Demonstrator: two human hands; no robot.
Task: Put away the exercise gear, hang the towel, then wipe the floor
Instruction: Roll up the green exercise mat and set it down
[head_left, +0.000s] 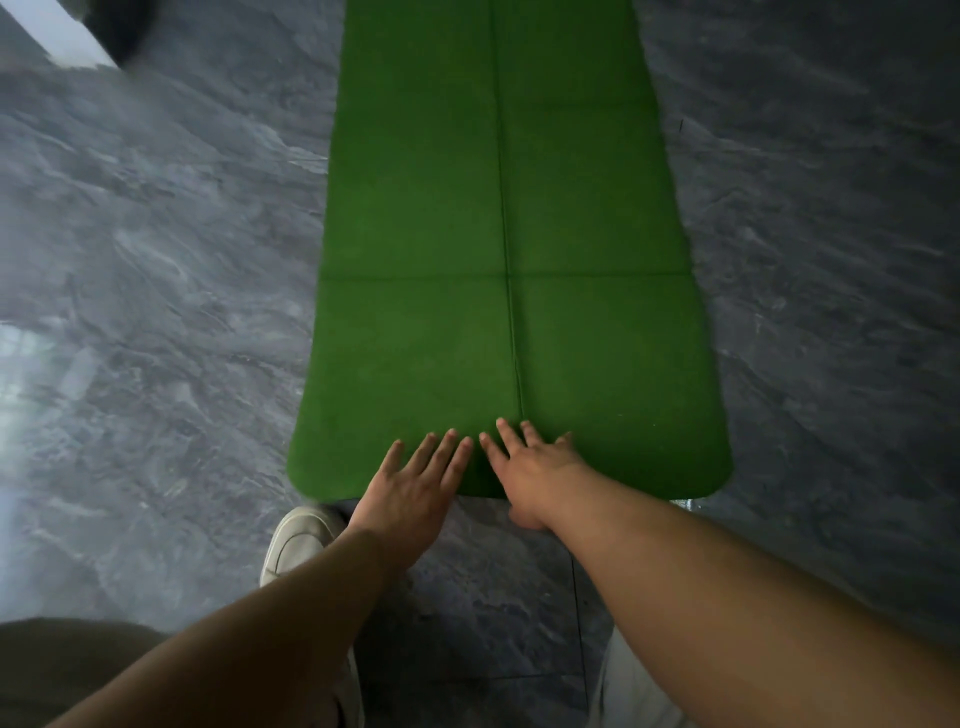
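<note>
A green exercise mat (509, 208) lies unrolled flat on the dark marbled floor (156, 312) and runs away from me, with a centre line and a cross line on it. Both hands reach over its near edge. My left hand (415, 483) lies with straight, spread fingers over the mat's near edge. Beside it, my right hand (535, 467) also has straight fingers over the mat, with its thumb hanging below the edge. Whether the hands touch the mat I cannot tell. Neither hand holds anything.
A pale shoe (298, 540) stands on the floor just before the mat's near left corner. A white strip and a dark object (119, 26) show at the top left. Grey floor runs along both sides of the mat.
</note>
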